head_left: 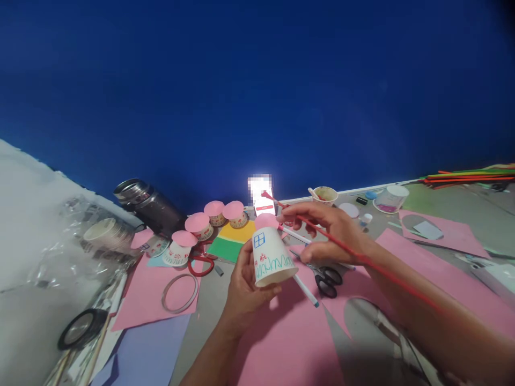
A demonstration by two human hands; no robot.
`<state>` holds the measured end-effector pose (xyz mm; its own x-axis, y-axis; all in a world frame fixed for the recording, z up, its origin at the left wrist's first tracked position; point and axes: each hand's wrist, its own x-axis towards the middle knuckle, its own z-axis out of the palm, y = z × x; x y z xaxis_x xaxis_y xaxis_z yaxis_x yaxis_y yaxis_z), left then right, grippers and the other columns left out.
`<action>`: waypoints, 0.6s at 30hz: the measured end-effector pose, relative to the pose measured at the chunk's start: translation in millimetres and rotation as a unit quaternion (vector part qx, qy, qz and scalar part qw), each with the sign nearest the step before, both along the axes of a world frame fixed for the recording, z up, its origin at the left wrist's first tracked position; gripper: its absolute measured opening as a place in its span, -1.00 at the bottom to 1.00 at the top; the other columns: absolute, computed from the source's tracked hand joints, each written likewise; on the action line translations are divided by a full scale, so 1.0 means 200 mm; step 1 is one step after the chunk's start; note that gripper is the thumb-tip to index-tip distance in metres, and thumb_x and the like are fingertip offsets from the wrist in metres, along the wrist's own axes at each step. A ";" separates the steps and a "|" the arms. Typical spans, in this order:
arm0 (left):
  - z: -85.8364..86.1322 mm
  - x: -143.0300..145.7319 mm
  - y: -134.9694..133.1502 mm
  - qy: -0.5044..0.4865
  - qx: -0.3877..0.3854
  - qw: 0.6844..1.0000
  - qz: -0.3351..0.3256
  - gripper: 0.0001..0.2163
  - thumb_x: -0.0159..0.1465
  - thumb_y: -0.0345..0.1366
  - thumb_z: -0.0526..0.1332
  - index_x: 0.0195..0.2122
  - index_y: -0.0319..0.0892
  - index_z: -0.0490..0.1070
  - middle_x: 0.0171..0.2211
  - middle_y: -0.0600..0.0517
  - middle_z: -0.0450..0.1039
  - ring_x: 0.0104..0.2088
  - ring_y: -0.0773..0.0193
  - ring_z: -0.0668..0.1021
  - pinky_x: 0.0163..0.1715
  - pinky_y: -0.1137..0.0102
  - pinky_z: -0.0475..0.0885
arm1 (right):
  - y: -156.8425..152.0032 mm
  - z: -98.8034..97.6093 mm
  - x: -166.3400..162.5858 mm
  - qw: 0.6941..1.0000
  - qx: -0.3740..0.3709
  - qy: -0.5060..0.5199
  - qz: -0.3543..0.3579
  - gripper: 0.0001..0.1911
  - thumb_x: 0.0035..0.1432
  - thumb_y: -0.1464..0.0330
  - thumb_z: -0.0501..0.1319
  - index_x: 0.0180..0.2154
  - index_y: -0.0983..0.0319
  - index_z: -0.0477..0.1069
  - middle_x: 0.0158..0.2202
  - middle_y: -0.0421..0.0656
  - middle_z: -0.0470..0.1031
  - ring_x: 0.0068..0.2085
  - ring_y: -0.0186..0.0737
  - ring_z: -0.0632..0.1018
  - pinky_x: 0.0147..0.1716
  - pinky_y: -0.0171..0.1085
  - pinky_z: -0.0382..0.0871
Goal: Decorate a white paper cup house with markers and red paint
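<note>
My left hand [247,276] is wrapped around a white paper cup [273,262], tilted with its wide mouth toward me. A blue window, small red flowers and green zigzag grass are drawn on its side. A pink paper disc [266,220] shows at the cup's far end. Just above and right of the cup, my right hand [330,230] has its fingers closed on a long, thin red pipe cleaner [348,249]. Its far end carries a dark red clump, and the rest trails back along my forearm. The exact grip point is partly hidden by the fingers.
Several small decorated cups with pink tops [199,226] stand at left by a dark flask [148,203]. Black-handled scissors [328,281] and a marker [306,292] lie on pink paper [281,338]. A lit phone [263,201] leans against the blue wall. Coloured pipe cleaners [470,176] lie far right.
</note>
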<state>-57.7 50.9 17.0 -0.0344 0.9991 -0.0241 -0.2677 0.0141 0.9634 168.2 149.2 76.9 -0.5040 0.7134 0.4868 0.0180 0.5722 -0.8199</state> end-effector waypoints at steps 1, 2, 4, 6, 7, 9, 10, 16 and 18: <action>0.00 0.00 0.00 0.004 0.000 1.000 0.002 -0.05 -0.14 -0.16 0.69 0.30 -0.04 0.34 0.06 -0.12 0.62 -0.07 0.05 0.69 -0.17 0.32 0.62 | 0.00 -0.01 -0.01 0.999 0.018 -0.023 0.020 -0.21 -0.05 0.02 0.62 0.17 0.15 0.55 0.14 0.02 0.65 0.03 -0.02 0.67 -0.02 -0.10 0.59; 0.00 0.00 -0.01 0.008 -0.003 1.000 0.002 -0.04 -0.14 -0.15 0.69 0.30 -0.03 0.35 0.08 -0.13 0.62 -0.04 0.03 0.69 -0.15 0.30 0.63 | 0.00 -0.01 -0.02 0.998 0.033 -0.044 0.036 -0.14 -0.08 0.01 0.64 0.22 0.15 0.52 0.19 0.04 0.62 0.10 0.03 0.65 0.05 -0.06 0.58; -0.01 0.00 -0.01 0.019 -0.007 1.000 0.000 -0.04 -0.13 -0.14 0.69 0.32 -0.02 0.35 0.13 -0.14 0.60 0.02 -0.02 0.68 -0.10 0.26 0.64 | 0.00 -0.02 -0.03 0.995 0.049 -0.067 0.054 -0.09 -0.07 0.00 0.63 0.26 0.15 0.48 0.20 0.07 0.60 0.14 0.08 0.63 0.09 -0.02 0.55; -0.02 -0.01 0.00 0.030 0.002 1.000 -0.003 -0.06 -0.09 -0.13 0.68 0.33 0.00 0.35 0.17 -0.15 0.58 0.05 -0.06 0.67 -0.09 0.25 0.64 | 0.00 -0.03 -0.03 0.994 0.054 -0.074 0.061 -0.09 -0.03 -0.02 0.60 0.28 0.16 0.46 0.19 0.08 0.60 0.13 0.08 0.63 0.08 -0.02 0.55; -0.02 -0.01 0.00 0.036 0.013 0.999 -0.007 -0.06 -0.08 -0.12 0.67 0.34 0.01 0.34 0.18 -0.15 0.57 0.06 -0.08 0.67 -0.09 0.23 0.65 | 0.00 -0.03 -0.04 0.994 0.055 -0.074 0.064 -0.10 -0.01 -0.02 0.60 0.28 0.17 0.46 0.18 0.08 0.61 0.12 0.08 0.63 0.08 -0.02 0.55; -0.02 -0.03 0.01 0.041 0.044 0.998 -0.017 -0.03 -0.08 -0.08 0.66 0.37 0.03 0.32 0.22 -0.17 0.55 0.09 -0.13 0.66 -0.05 0.19 0.65 | 0.00 -0.03 -0.03 0.994 0.058 -0.070 0.065 -0.11 0.01 -0.01 0.59 0.28 0.18 0.45 0.17 0.07 0.61 0.12 0.07 0.62 0.09 -0.02 0.53; -0.01 -0.04 0.02 0.041 0.056 0.997 -0.024 -0.01 -0.08 -0.06 0.66 0.38 0.04 0.31 0.26 -0.18 0.52 0.13 -0.17 0.65 -0.02 0.16 0.65 | 0.00 -0.03 -0.03 0.994 0.061 -0.070 0.064 -0.11 0.00 -0.01 0.59 0.28 0.18 0.45 0.16 0.07 0.61 0.12 0.07 0.62 0.10 -0.02 0.52; 0.12 -0.11 -0.03 0.078 0.050 0.996 -0.003 -0.14 -0.01 0.07 0.62 0.33 0.04 0.45 0.38 -0.16 0.42 0.38 -0.34 0.45 0.26 -0.01 0.53 | 0.01 -0.01 -0.03 0.990 0.067 -0.100 0.076 -0.13 -0.03 0.01 0.61 0.26 0.14 0.48 0.16 0.02 0.61 0.10 0.06 0.60 0.12 -0.01 0.48; 0.14 -0.13 -0.05 0.122 0.028 0.992 0.024 -0.16 -0.02 0.06 0.62 0.30 0.05 0.48 0.36 -0.12 0.46 0.39 -0.34 0.44 0.29 -0.03 0.51 | 0.02 0.00 -0.03 0.988 0.069 -0.111 0.085 -0.14 -0.04 0.02 0.62 0.25 0.12 0.48 0.16 0.00 0.61 0.10 0.04 0.59 0.13 -0.03 0.47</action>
<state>-83.8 41.3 44.4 -0.0807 0.9957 0.0454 -0.0252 -0.0475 0.9986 161.9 152.6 76.3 -0.7166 0.5441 0.4365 0.0831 0.6879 -0.7211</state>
